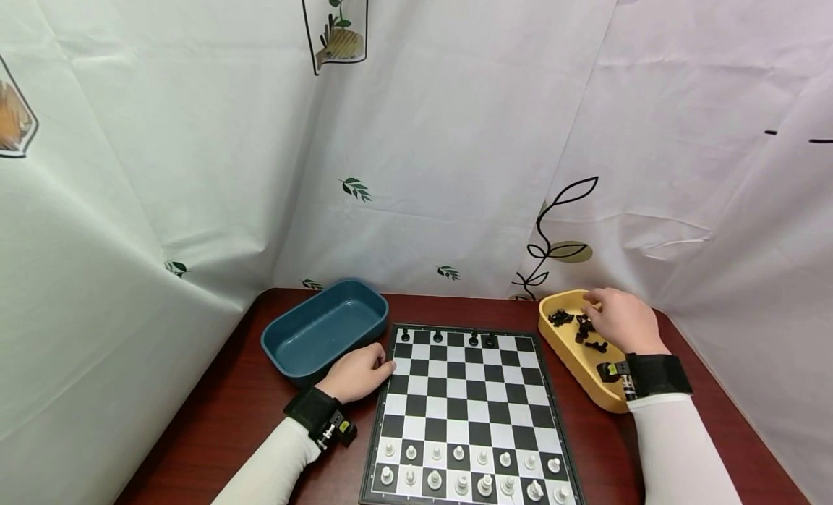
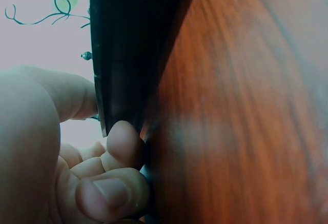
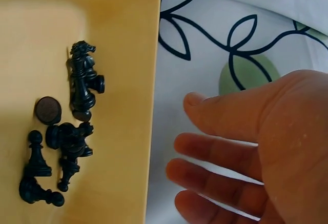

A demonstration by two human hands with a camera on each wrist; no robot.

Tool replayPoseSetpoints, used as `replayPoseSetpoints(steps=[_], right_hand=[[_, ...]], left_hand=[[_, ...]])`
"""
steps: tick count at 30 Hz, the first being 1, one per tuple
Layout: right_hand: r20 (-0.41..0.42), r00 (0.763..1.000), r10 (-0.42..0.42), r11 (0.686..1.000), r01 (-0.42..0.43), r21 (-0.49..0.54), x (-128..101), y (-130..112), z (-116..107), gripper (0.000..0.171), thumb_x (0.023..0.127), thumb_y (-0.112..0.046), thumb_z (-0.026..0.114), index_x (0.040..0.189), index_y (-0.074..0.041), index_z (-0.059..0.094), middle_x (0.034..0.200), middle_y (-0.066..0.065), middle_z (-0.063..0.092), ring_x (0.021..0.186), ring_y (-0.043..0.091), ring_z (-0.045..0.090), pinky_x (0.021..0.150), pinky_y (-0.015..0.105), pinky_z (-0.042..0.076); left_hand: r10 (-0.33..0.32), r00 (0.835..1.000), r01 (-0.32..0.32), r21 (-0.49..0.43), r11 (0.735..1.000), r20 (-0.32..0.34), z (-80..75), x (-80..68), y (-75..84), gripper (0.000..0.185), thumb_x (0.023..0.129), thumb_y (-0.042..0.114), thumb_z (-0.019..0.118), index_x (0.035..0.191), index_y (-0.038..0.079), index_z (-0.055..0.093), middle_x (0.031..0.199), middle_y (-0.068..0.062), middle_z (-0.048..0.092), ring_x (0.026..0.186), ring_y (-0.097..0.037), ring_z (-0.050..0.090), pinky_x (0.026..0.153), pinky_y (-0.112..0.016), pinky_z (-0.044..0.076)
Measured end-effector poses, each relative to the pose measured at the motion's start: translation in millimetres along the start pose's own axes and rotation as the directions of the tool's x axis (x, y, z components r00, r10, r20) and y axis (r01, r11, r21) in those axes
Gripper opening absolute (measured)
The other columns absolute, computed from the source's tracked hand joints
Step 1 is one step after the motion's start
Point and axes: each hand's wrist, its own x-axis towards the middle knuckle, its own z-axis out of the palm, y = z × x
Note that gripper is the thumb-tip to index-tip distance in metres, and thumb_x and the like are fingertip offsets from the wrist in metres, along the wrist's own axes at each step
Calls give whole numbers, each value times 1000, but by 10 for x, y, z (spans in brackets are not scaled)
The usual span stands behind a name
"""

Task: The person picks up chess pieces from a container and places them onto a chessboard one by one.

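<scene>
While black chess pieces (image 3: 72, 137) lie tumbled in the yellow tray (image 1: 579, 353), at three o'clock from the chessboard (image 1: 465, 411), the tray's long axis runs from eleven to five o'clock. Over it hovers the right hand (image 1: 621, 320), fingers loosely spread, holding nothing. At nine o'clock the left hand (image 1: 358, 372) rests curled against the board's edge, beside the blue tray (image 1: 322, 328). White pieces (image 1: 468, 472) stand along the near rows.

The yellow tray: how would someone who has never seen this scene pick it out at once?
Start at the chessboard on the red-brown table. The yellow tray lies just off its right edge, under the right hand. Unlike the empty blue tray on the left, it holds loose black chess pieces.
</scene>
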Motion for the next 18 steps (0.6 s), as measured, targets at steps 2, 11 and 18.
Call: replayPoseSetpoints(steps=[2, 11, 18], right_hand=[[27, 1000, 13, 1000, -13, 10, -8, 25, 12, 33, 103, -17, 75, 129, 3, 78, 124, 31, 75, 106, 54, 72, 85, 69, 55], [109, 994, 18, 999, -22, 39, -13, 110, 70, 36, 102, -17, 77, 130, 6, 75, 124, 33, 75, 109, 54, 72, 88, 69, 55], [168, 985, 40, 999, -45, 26, -6, 146, 108, 42, 98, -21, 82, 131, 5, 74, 122, 32, 75, 111, 55, 71, 88, 70, 54]], left_hand=[[-1, 1000, 1, -1, 1000, 1, 4, -1, -3, 30, 109, 37, 68, 85, 22, 60, 69, 7, 54, 62, -12, 51, 62, -34, 42], [-4, 1000, 4, 10, 1000, -6, 12, 1, -7, 31, 109, 38, 68, 84, 22, 60, 69, 8, 55, 62, -12, 51, 63, -35, 43], [-11, 1000, 11, 9, 1000, 0, 4, -3, 16, 30, 109, 38, 68, 85, 22, 60, 70, 7, 55, 62, -12, 51, 63, -35, 42]])
